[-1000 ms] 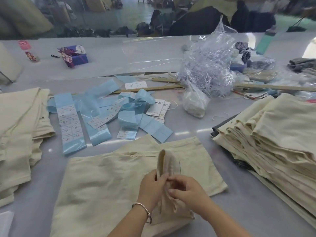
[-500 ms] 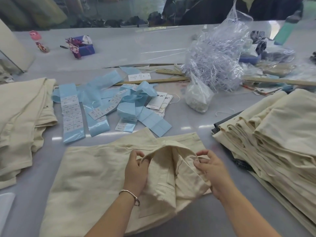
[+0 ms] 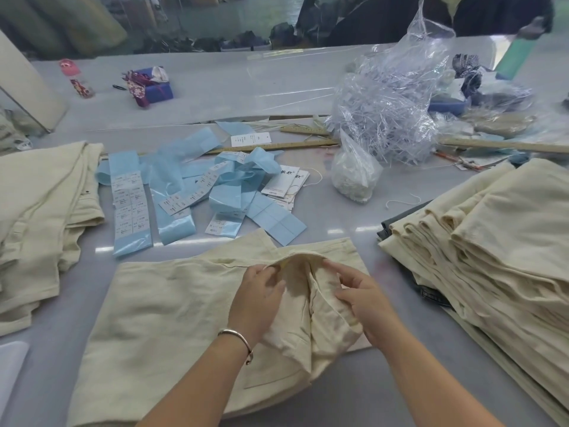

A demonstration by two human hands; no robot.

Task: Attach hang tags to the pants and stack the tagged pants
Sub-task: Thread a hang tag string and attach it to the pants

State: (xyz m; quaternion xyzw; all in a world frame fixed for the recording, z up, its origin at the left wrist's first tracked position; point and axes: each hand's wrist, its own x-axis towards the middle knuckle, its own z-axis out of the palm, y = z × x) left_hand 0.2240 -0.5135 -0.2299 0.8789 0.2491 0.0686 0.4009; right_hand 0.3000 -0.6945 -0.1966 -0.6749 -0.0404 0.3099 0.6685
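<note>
A cream pair of pants [image 3: 160, 306] lies flat on the grey table in front of me, its waistband pulled open at the top. My left hand [image 3: 257, 298] pinches the left edge of the open waistband. My right hand [image 3: 360, 298] grips the fabric on the right side of the opening, with its index finger pointing into it. White hang tags [image 3: 284, 186] with strings lie in a small pile beyond the pants.
A tall stack of cream pants [image 3: 492, 241] fills the right side. Another cream pile [image 3: 40, 211] lies at left. Blue label strips [image 3: 172, 192] sprawl across the middle. A clear plastic bag of fasteners [image 3: 388, 109] and wooden rulers [image 3: 277, 147] lie behind.
My hands first held a raised fold of the pants together, then spread apart and opened the waistband. Now both have come closer again at the opening.
</note>
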